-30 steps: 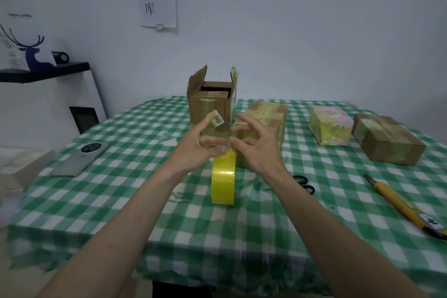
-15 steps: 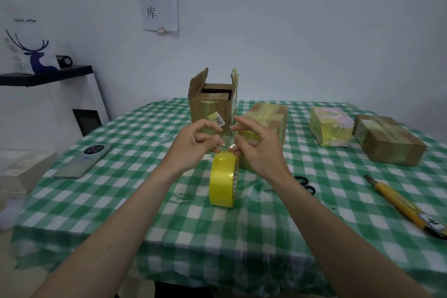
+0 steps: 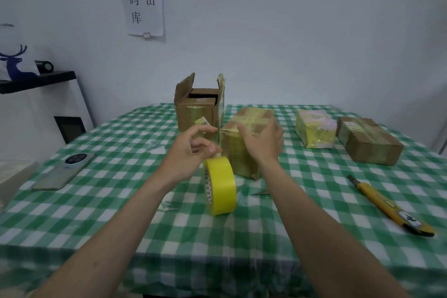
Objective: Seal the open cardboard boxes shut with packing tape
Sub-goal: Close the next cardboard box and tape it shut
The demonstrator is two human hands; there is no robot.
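We've got the yellow tape roll (image 3: 220, 186) standing on edge on the checked counter (image 3: 121, 201), just in front of the taped box (image 3: 246, 143). Our left hand (image 3: 191, 152) hovers right above the roll, fingers curled with thumb and fingertips pinched together; whether they hold the tape's end we cannot tell. Our right hand (image 3: 263, 140) lies flat and relaxed against the taped box's near side. Half a second ago both hands met over the roll; now the right has moved off to the box. The open box (image 3: 198, 113) stands behind.
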